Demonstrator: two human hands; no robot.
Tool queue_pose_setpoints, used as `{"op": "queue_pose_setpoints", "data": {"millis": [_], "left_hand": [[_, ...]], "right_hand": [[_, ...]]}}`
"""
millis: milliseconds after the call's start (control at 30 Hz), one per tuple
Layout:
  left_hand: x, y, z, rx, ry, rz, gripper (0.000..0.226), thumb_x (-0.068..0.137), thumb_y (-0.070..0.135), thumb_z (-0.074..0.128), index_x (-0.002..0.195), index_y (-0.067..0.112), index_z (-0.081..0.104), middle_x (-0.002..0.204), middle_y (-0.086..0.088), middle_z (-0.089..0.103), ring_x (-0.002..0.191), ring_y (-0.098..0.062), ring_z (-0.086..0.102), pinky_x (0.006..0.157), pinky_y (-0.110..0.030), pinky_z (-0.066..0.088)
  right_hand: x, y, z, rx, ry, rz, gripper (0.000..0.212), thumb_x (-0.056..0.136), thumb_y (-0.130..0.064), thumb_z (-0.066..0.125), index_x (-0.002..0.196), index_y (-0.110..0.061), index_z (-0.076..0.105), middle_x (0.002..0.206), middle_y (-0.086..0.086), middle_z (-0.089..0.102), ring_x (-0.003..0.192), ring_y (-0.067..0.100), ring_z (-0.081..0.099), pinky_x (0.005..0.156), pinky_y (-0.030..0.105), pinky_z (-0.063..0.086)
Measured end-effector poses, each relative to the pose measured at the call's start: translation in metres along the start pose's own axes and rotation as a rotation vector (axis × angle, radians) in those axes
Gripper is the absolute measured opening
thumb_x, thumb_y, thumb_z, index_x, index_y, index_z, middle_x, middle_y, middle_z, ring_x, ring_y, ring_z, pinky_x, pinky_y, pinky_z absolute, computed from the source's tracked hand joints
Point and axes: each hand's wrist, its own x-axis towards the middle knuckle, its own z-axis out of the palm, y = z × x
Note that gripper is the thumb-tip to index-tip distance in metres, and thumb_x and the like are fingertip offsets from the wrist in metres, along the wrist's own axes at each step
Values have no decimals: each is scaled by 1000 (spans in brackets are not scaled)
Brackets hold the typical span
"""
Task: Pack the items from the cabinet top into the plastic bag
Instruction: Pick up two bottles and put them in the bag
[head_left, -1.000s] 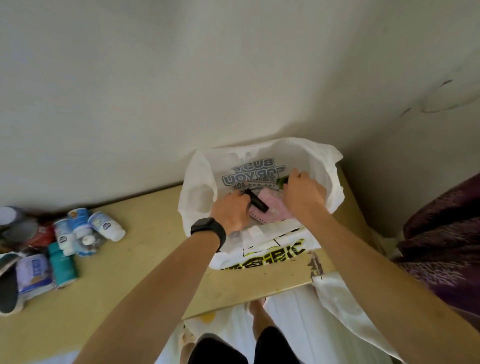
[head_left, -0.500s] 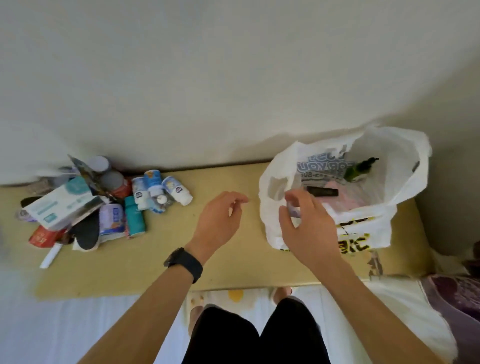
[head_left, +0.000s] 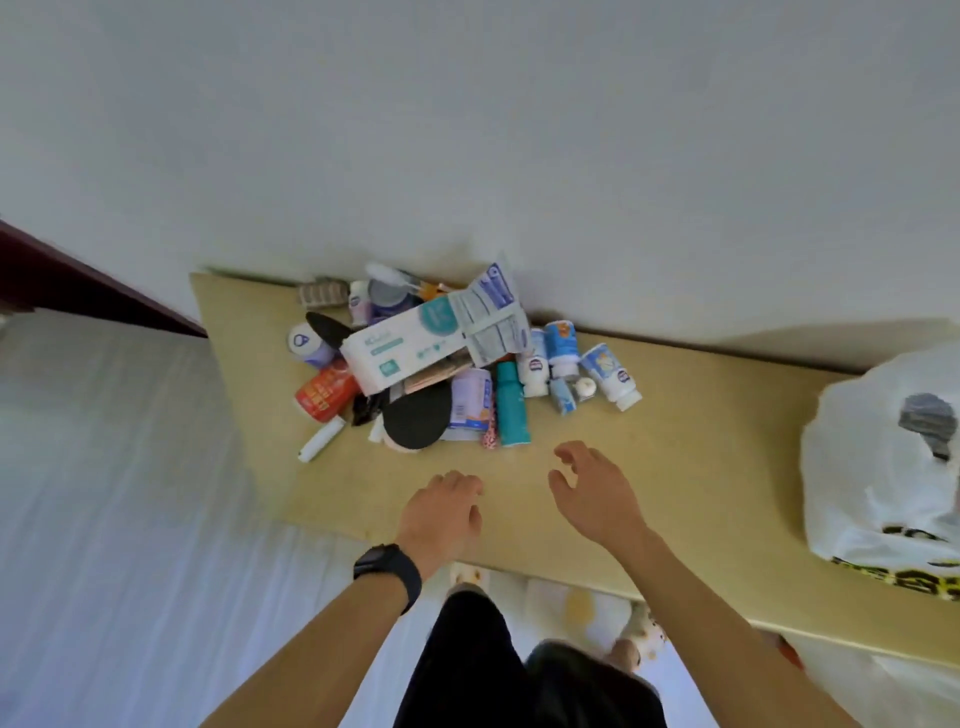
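Head view, looking down.

Cabinet top (head_left: 701, 441): flat, matte, pale yellow-tan slab running from centre left to lower right, against a plain white wall (head_left: 467, 130).

Plastic bag (head_left: 872, 493): right edge of frame, standing on the cabinet top. Thin crinkled white film, mouth slack, grey print near the top and black-and-yellow lettering at its base. Contents not readable.

Items still to pack: a loose heap at upper centre, well apart from the bag.
- long white carton (head_left: 400, 348), teal print, lying on top of the heap
- bundle of flat silvery sachets (head_left: 491, 322), banded, tilted against the wall
- black oval insole (head_left: 418, 415), matte, at the near edge
- teal cylindrical bottle (head_left: 511, 410), on its side
- small white bottles with blue labels (head_left: 613, 376), right flank, some upright, some tipped
- red-orange glossy container (head_left: 324, 392), left flank
- slim white tube (head_left: 322, 439), lying alone, lower left of the heap

Left grip (head_left: 441, 512): lower centre, back upward, fingers loosely curled down, holding nothing. Black wristwatch (head_left: 389, 571) on its wrist.

Right grip (head_left: 592, 493): just right of the left, fingers spread and slightly hooked, released, over bare surface near the teal bottle.
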Motion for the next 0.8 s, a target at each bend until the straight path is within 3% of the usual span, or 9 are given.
{"op": "queue_pose_setpoints", "data": {"millis": [133,200,333,433,500,567,633,700,800], "left_hand": [[-13,-55,20,133,-117,-74,60,98,31,44,154,27,24,163,-6,12,148,-34,14,118,-49,20],[-18,-75,29,110,-139,-122,69,98,34,45,157,33,9,165,0,-7,151,-36,-2,121,-55,8],[-23,-91,45,90,-139,-105,79,97,35,47,155,40,-6,164,7,-20,150,-36,-10,119,-59,1],[-21,-91,45,53,-123,-100,74,96,34,47,156,39,3,165,6,-13,151,-35,-6,119,-57,4],[-19,-92,40,-71,-15,-102,62,94,29,49,151,34,26,163,3,13,148,-34,16,118,-49,19],[-17,-99,29,-286,190,-207,47,91,25,52,137,23,43,145,-2,39,130,-28,42,106,-40,37],[-12,-116,17,-406,375,-432,50,87,22,57,135,15,43,141,-7,39,123,-30,44,102,-41,40],[-2,-140,6,-423,454,-591,59,84,19,61,138,13,38,149,-12,31,132,-34,37,109,-45,33],[14,-174,-7,-343,410,-557,52,87,15,59,137,21,43,153,-11,29,137,-33,35,111,-46,32]], "right_hand": [[40,-34,33,89,-29,189,51,94,-39,56,135,-13,44,132,11,57,120,29,56,97,36,43],[63,-46,42,93,-21,237,55,94,-43,54,136,-8,43,133,15,55,121,33,54,95,39,42],[96,-55,54,36,20,263,59,92,-48,56,129,-3,45,130,22,54,116,38,55,89,41,45],[95,-56,59,-36,22,277,60,93,-47,57,129,-1,43,129,25,52,115,41,53,90,43,44],[85,-53,61,-102,-18,307,57,94,-42,57,127,2,41,129,27,51,116,43,53,90,43,43],[70,-47,64,-145,-66,341,55,91,-39,61,122,2,41,127,26,53,116,42,55,88,42,44],[54,-37,70,-176,-100,358,58,87,-39,66,120,0,39,123,24,56,113,41,57,86,42,45],[40,-27,79,-170,-113,383,64,85,-41,70,123,-1,37,122,22,56,111,40,58,84,41,46],[27,-20,91,-152,-99,400,72,84,-44,70,129,-1,34,124,21,56,110,39,58,84,41,46]]}}
